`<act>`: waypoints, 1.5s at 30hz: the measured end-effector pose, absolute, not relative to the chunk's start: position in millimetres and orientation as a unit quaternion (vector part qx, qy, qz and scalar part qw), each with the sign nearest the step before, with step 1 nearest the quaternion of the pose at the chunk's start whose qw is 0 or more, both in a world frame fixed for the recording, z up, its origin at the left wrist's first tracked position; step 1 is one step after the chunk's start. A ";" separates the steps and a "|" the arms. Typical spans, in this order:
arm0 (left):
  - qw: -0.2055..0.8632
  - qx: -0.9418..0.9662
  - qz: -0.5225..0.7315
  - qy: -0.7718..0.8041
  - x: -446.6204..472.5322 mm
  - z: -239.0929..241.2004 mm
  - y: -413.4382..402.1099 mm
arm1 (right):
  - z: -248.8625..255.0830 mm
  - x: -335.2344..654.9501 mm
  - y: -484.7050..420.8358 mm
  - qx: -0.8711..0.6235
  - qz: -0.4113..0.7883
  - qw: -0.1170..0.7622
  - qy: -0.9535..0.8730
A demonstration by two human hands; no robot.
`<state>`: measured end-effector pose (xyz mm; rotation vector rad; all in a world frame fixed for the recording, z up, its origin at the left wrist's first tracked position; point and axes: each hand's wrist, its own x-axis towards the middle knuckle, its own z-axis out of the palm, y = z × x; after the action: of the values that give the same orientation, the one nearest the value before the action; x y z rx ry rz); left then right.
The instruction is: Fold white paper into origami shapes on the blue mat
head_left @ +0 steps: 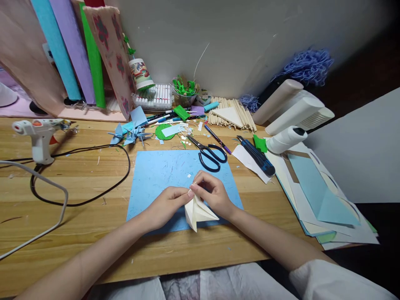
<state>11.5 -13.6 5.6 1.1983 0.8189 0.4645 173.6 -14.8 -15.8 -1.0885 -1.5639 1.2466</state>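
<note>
A folded cream paper piece (200, 212), its pointed flaps hanging down, is pinched between both hands above the blue sheet (156, 171). My left hand (170, 204) grips its upper left edge with thumb and fingers closed. From the other side, my right hand (214, 191) pinches the top of the same paper, its fingertips meeting the left thumb. The fingers partly hide the upper end of the paper. Just beyond the hands, black-handled scissors (209, 154) lie half on the blue sheet. Folded blue paper cranes (136, 134) rest past the sheet's far left corner.
A white glue gun (40, 139) stands at left, with a black cable (93, 198) looping over the wood. At right lie a utility knife (256, 156) and stacked paper sheets (321, 196). Along the back are wooden sticks (233, 112), markers (159, 96) and a purple pen (218, 139).
</note>
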 end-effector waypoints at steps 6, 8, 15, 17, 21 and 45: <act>0.711 0.552 0.218 0.378 9.6 7.7 -14.1 | -16.1 173.7 -15.6 -0.427 0.502 0.424 -0.621; 0.702 0.558 0.212 0.388 8.9 7.7 -13.3 | -16.0 173.4 -16.0 -0.419 0.491 0.426 -0.634; 0.653 0.596 0.216 0.415 10.2 8.0 -12.9 | -14.9 172.1 -18.4 -0.423 0.463 0.421 -0.655; 0.644 0.611 0.208 0.411 9.9 7.2 -12.4 | -14.9 172.1 -18.7 -0.426 0.457 0.420 -0.659; 0.666 0.616 0.173 0.384 6.0 3.6 -8.7 | -14.8 172.5 -17.6 -0.430 0.447 0.427 -0.658; 0.615 0.655 0.163 0.408 3.9 2.6 -7.1 | -12.0 175.4 -13.2 -0.431 0.459 0.392 -0.671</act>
<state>3.9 -7.1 2.6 1.5089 0.9403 0.3746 175.4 -13.2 -12.0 -1.0953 -1.7043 1.1650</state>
